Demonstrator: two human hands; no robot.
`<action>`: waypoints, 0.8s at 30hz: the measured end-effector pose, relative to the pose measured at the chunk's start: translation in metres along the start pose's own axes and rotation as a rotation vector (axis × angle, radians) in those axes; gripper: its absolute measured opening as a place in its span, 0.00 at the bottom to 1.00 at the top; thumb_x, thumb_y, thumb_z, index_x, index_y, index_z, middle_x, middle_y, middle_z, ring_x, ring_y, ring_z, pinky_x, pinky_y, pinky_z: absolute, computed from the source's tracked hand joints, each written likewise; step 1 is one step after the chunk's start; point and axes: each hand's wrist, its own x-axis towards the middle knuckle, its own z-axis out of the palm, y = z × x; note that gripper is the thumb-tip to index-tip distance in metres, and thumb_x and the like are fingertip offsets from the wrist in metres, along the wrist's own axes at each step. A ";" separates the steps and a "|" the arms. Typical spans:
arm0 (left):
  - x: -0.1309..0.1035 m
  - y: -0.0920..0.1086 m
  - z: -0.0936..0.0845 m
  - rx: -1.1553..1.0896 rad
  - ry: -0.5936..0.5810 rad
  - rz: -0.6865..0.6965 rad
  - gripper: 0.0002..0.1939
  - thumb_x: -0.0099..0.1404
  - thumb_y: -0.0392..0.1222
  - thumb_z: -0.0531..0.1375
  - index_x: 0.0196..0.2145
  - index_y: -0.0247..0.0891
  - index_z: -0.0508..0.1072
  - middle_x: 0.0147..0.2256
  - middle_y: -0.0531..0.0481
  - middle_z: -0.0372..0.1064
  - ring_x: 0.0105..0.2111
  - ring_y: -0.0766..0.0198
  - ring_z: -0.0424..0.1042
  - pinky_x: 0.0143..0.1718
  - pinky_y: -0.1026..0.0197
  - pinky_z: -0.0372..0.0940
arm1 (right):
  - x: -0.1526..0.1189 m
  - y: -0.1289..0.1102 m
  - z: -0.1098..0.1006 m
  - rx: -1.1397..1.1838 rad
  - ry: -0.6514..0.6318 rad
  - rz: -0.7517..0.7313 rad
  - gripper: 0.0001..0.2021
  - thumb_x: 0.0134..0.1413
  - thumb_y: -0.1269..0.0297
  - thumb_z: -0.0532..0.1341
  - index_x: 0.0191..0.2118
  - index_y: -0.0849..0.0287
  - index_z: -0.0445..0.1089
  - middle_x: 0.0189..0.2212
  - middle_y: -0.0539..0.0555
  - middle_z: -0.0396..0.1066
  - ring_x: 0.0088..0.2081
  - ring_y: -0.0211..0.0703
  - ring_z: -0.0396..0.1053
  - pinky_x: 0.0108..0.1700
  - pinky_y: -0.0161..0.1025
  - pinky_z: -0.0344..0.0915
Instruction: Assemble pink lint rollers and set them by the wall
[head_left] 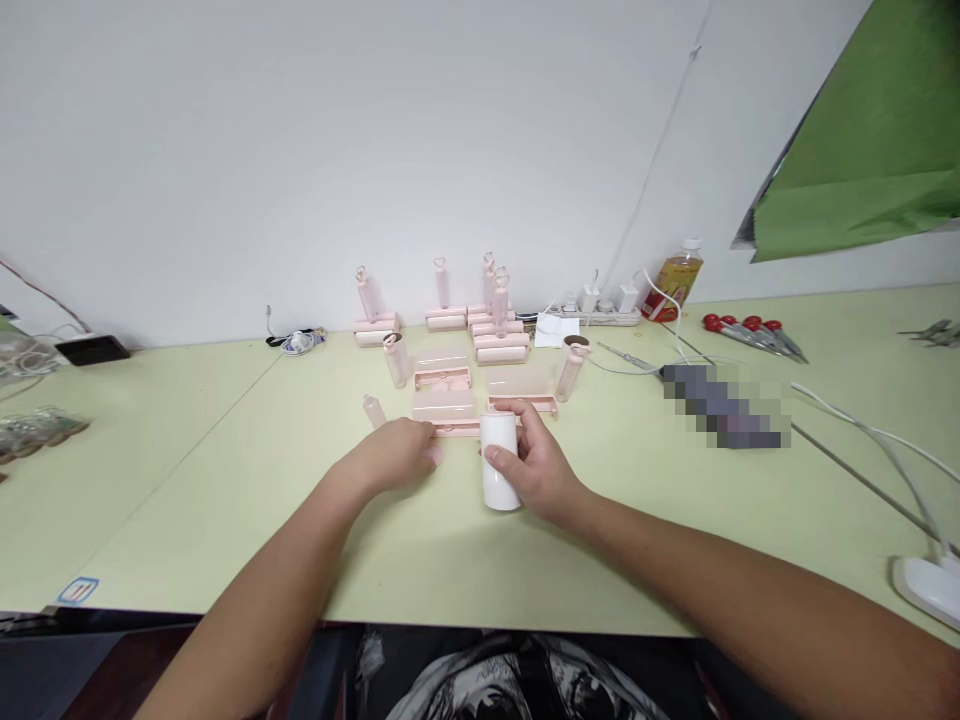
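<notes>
In my right hand (pixel 544 465) is a white cylindrical lint roller roll (pixel 500 475), held upright with the thumb across its front. My left hand (pixel 397 452) has its fingers curled at the left end of an open pink lint roller case (pixel 457 430); the fingertips are partly hidden. Beyond it lies another open pink case (pixel 442 378). To the right, a third open case (pixel 521 383) is partly covered by my right hand. A small translucent pink handle (pixel 373 410) lies beside my left hand.
Pink lint rollers (pixel 501 340) with upright handles stand along the wall. Two rolls with handles (pixel 396 360) flank the open cases. Rightward are a power strip (pixel 615 318), a drink bottle (pixel 675 280), red-ended tools (pixel 754 335), a soldering iron (pixel 630 357) and cables.
</notes>
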 end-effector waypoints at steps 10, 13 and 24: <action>-0.001 0.004 0.005 0.007 -0.048 -0.018 0.07 0.56 0.43 0.56 0.25 0.38 0.68 0.26 0.47 0.70 0.23 0.60 0.65 0.22 0.61 0.51 | -0.001 0.001 0.001 0.033 0.004 -0.015 0.25 0.53 0.56 0.63 0.53 0.51 0.53 0.30 0.47 0.65 0.28 0.38 0.62 0.29 0.36 0.61; -0.002 0.005 0.006 -0.015 -0.045 -0.006 0.10 0.55 0.45 0.57 0.20 0.39 0.64 0.21 0.49 0.66 0.20 0.63 0.61 0.21 0.61 0.49 | 0.000 0.002 0.001 0.037 0.019 -0.022 0.25 0.53 0.55 0.63 0.53 0.51 0.53 0.29 0.47 0.64 0.28 0.38 0.62 0.29 0.36 0.61; 0.007 0.005 0.002 -0.721 0.047 0.224 0.09 0.54 0.38 0.57 0.20 0.37 0.60 0.22 0.55 0.60 0.22 0.70 0.60 0.22 0.66 0.54 | 0.003 -0.001 0.001 0.257 0.072 -0.015 0.22 0.48 0.54 0.65 0.41 0.52 0.50 0.30 0.44 0.62 0.20 0.32 0.62 0.18 0.33 0.63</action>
